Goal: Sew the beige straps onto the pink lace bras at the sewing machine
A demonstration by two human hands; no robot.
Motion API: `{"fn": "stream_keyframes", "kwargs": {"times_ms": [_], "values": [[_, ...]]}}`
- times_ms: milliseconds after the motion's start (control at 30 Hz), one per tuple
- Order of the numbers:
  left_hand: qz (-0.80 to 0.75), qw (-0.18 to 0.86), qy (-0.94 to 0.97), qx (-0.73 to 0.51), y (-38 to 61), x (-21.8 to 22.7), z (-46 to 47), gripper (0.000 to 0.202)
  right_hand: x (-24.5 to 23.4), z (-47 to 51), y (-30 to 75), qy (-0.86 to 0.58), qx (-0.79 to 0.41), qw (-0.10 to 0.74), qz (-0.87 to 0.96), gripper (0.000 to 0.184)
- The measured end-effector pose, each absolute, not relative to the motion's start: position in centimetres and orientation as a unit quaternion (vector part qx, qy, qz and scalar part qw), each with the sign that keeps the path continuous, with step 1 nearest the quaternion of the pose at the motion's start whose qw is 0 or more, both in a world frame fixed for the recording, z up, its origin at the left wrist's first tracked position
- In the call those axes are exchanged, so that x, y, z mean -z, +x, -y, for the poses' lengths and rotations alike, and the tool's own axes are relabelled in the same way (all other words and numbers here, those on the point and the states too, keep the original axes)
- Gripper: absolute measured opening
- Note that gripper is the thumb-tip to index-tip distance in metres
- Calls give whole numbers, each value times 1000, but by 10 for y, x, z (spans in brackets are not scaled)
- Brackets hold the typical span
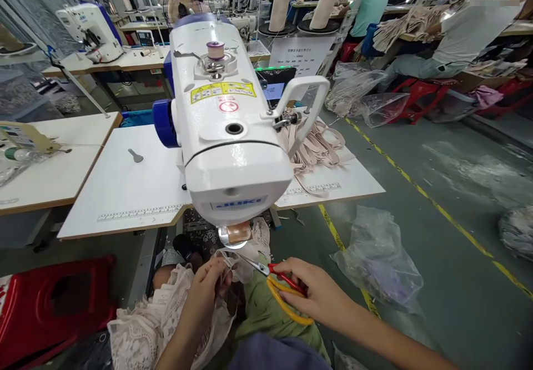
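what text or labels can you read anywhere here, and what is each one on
"JUKI": blue plate on the sewing machine front, blurred.
Yellow warning label on the machine top: too small to read.
Round red sticker below it: unreadable.
White sign behind the machine: blurred.
Ruler strip on the table edge: digits too small.
Scissors in right hand, lace in left hand: no text.

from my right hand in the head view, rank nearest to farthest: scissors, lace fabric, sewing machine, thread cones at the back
1. scissors, in the right hand itself.
2. lace fabric, left, in the left hand.
3. sewing machine, above, on the table.
4. thread cones, far back, top.
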State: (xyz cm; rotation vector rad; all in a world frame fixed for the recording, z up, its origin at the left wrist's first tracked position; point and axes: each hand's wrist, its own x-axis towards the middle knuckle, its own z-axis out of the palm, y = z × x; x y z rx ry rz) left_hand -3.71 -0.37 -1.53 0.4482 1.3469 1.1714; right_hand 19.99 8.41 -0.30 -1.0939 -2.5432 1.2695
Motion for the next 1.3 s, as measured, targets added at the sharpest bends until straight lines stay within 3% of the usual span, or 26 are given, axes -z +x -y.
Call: {"fn": "stream_keyframes", "kwargs": {"times_ms": [133,367,733,967,1133,1300], "values": [[-585,601,183,-513,-40,20,6,41,0,-75,197,-369,-446,62,813,35],[-613,557,239,-507,-39,18,5,38,1,-74,175,-359,-469,59,804,42],[-668,497,279,-477,-42,16,2,40,7,-86,169,-371,-496,33,785,35],[-669,491,289,-477,-36,35,4,42,6,-86,179,-358,-483,42,798,35],[-670,492,292,-474,-29,41,6,40,-4,-89,180,-365,-456,24,811,24],[-670,494,293,-470,-27,39,6,37,-5,-88,175,-371,-479,35,795,27]]}}
